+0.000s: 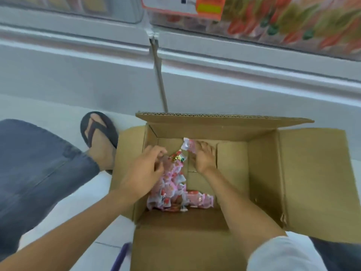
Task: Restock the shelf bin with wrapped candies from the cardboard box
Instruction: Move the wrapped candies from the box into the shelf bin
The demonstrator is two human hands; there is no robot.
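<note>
An open cardboard box [263,173] stands on the floor with its flaps spread. A heap of pink and red wrapped candies [172,188] lies along its left and near bottom. My left hand [144,171] reaches into the box with curled fingers grasping candies at the top of the heap. My right hand [203,155] is deeper in the box and holds a pink wrapped candy [188,144] near the far wall. The shelf bin [273,20] with red and green candies shows at the top right, blurred.
My left leg in dark trousers and a foot in a dark sandal [99,132] stand left of the box. A grey shelf base [117,61] runs across behind it. A purple object [121,257] lies by the box's near left corner.
</note>
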